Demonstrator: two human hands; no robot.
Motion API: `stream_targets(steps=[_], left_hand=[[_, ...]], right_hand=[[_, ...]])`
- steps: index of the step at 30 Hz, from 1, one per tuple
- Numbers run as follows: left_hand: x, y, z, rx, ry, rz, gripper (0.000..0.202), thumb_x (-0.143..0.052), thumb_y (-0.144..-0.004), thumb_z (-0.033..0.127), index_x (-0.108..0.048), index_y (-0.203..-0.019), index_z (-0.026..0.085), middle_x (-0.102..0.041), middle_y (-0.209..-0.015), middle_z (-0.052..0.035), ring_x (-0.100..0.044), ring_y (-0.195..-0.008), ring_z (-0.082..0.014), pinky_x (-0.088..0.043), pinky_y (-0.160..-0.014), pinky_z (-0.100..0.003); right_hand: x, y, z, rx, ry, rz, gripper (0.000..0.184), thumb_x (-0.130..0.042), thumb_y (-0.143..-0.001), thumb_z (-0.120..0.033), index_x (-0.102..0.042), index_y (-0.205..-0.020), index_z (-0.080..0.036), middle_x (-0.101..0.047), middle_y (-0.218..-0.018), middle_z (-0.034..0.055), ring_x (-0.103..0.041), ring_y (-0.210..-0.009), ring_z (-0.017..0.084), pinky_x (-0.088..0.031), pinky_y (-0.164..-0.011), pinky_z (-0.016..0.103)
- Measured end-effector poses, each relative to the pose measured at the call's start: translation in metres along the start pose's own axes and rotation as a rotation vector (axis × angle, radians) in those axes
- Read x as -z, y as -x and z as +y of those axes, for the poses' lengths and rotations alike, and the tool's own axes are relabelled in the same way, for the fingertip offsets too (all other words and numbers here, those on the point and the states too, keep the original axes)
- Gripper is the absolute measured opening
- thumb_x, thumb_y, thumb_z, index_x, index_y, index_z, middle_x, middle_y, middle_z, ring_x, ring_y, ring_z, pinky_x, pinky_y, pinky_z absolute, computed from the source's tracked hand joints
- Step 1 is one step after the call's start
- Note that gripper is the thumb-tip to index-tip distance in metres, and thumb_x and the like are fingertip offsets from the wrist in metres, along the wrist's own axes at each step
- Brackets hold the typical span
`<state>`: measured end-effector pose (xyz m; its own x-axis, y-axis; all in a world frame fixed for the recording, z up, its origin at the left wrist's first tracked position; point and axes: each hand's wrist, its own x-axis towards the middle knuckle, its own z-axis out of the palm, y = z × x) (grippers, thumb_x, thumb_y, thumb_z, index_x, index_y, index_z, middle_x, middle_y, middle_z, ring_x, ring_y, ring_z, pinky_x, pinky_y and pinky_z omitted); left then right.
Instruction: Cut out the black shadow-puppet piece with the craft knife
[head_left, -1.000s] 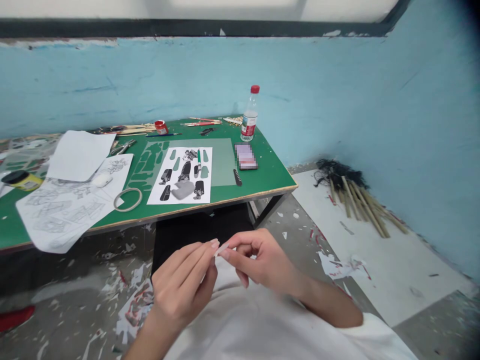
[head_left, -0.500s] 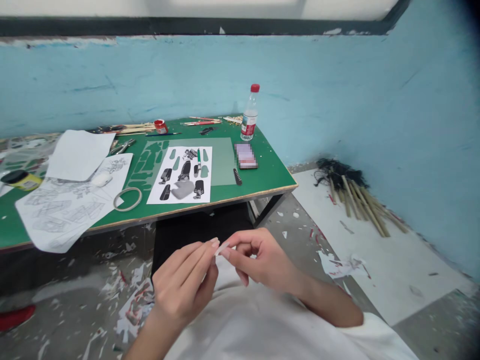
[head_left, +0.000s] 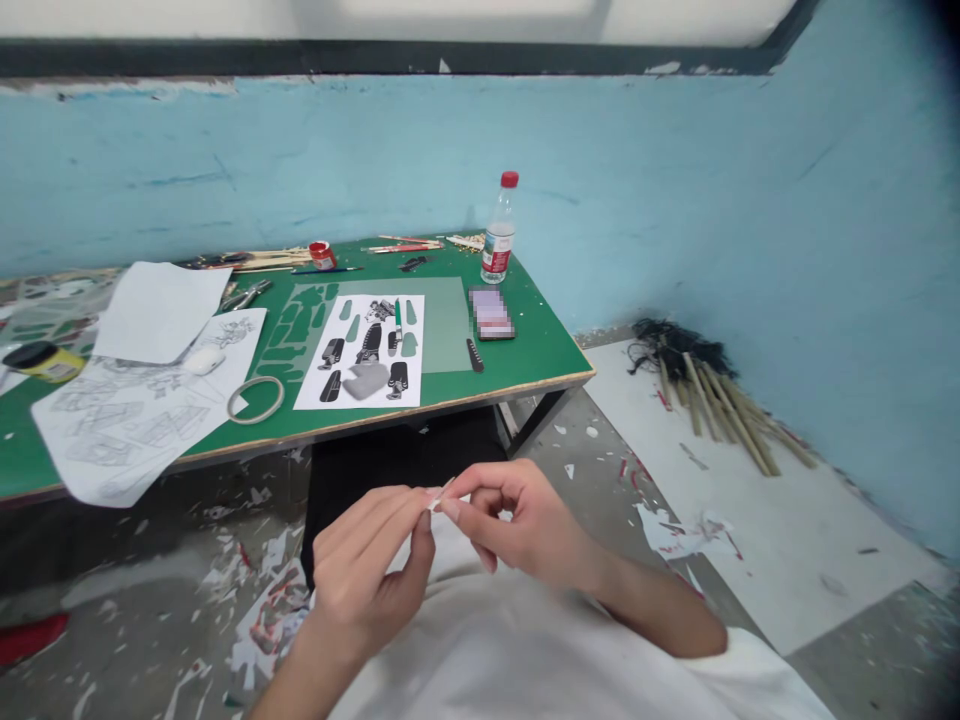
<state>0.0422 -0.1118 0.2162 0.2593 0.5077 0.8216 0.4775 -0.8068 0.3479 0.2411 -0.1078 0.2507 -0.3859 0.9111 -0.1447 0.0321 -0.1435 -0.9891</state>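
- White shirt [head_left: 517,650] nearest, below both hands.
- Left hand [head_left: 371,575]: fingers nearly straight and side by side, tips touching the strip; whether the thumb clamps it I cannot tell.
- Right hand [head_left: 529,520]: thumb and index finger pinched on the strip, other fingers curled.
- Strip [head_left: 435,503]: small, whitish, mostly hidden where the fingertips meet, over the shirt and short of the tabletop [head_left: 544,350].
- Paper scraps [head_left: 266,615] on the floor, left of the left hand.
- On the tabletop's near side, a tape roll [head_left: 256,419] lying flat, between a sketch [head_left: 124,450] and a printed sheet [head_left: 414,378].
- Phone [head_left: 492,312] beyond that sheet, to the right.
- Bottle [head_left: 498,245], upright, just behind the phone.
- Red jar [head_left: 322,256] near the wall [head_left: 375,160].
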Motion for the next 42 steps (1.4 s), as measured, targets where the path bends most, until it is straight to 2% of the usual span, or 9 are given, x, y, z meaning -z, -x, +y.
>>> stream_targets(steps=[3, 7, 11, 14, 21, 30, 42], left_hand=[[0.002, 0.000, 0.001, 0.105, 0.098, -0.047, 0.027, -0.067, -0.090, -0.007, -0.071, -0.108, 0.013, -0.077, -0.092, -0.0086, -0.070, -0.085, -0.0176, -0.060, -0.076, -0.031], [0.006, 0.000, 0.003, 0.217, 0.167, -0.130, 0.024, -0.063, -0.095, -0.004, -0.069, -0.107, 0.016, -0.075, -0.092, -0.0051, -0.068, -0.081, -0.0134, -0.055, -0.072, -0.026], [0.008, 0.000, 0.005, 0.198, 0.122, -0.137, 0.024, -0.063, -0.095, -0.004, -0.067, -0.109, 0.016, -0.074, -0.093, -0.0050, -0.066, -0.082, -0.0133, -0.053, -0.074, -0.026], [0.008, 0.001, 0.006, 0.168, 0.079, -0.164, 0.026, -0.063, -0.094, -0.005, -0.066, -0.111, 0.015, -0.073, -0.094, -0.0058, -0.065, -0.083, -0.0138, -0.052, -0.075, -0.026], [0.014, -0.001, 0.005, 0.119, 0.059, -0.232, 0.031, -0.059, -0.093, -0.008, -0.063, -0.115, 0.014, -0.071, -0.100, -0.0081, -0.063, -0.090, -0.0152, -0.052, -0.081, -0.027], [0.017, -0.002, 0.003, 0.105, 0.035, -0.324, 0.030, -0.060, -0.095, -0.005, -0.064, -0.116, 0.015, -0.072, -0.100, -0.0068, -0.064, -0.091, -0.0167, -0.051, -0.081, -0.029], [0.018, -0.003, 0.004, 0.153, 0.037, -0.397, 0.022, -0.056, -0.099, 0.000, -0.060, -0.110, 0.018, -0.067, -0.093, -0.0035, -0.058, -0.082, -0.0158, -0.045, -0.072, -0.029]], right_hand=[[-0.001, 0.002, 0.000, 0.111, 0.118, 0.047, 0.038, -0.071, -0.097, -0.053, -0.078, -0.095, -0.016, -0.058, -0.049, -0.0047, -0.050, -0.043, 0.010, -0.039, -0.048, 0.024], [0.001, 0.005, -0.001, 0.321, 0.291, 0.152, 0.024, -0.067, -0.102, -0.039, -0.078, -0.099, -0.018, -0.053, -0.050, -0.0071, -0.042, -0.043, 0.008, -0.036, -0.047, 0.024], [0.004, 0.006, -0.002, 0.465, 0.423, 0.197, 0.017, -0.068, -0.101, -0.031, -0.076, -0.108, -0.018, -0.052, -0.052, -0.0096, -0.040, -0.044, 0.007, -0.040, -0.049, 0.021], [0.004, 0.006, -0.002, 0.515, 0.484, 0.190, 0.015, -0.066, -0.102, -0.027, -0.074, -0.110, -0.017, -0.052, -0.055, -0.0105, -0.041, -0.045, 0.006, -0.039, -0.049, 0.019], [0.009, 0.007, -0.001, 0.499, 0.516, 0.117, 0.013, -0.070, -0.099, -0.021, -0.074, -0.110, -0.016, -0.051, -0.056, -0.0120, -0.043, -0.047, 0.004, -0.040, -0.053, 0.015], [0.015, 0.007, 0.001, 0.445, 0.568, 0.080, 0.014, -0.072, -0.098, -0.024, -0.074, -0.111, -0.018, -0.055, -0.057, -0.0115, -0.044, -0.050, 0.005, -0.039, -0.054, 0.017], [0.021, 0.006, 0.000, 0.418, 0.609, 0.024, 0.009, -0.069, -0.100, -0.024, -0.072, -0.105, -0.019, -0.054, -0.057, -0.0119, -0.043, -0.050, 0.005, -0.037, -0.055, 0.018]])
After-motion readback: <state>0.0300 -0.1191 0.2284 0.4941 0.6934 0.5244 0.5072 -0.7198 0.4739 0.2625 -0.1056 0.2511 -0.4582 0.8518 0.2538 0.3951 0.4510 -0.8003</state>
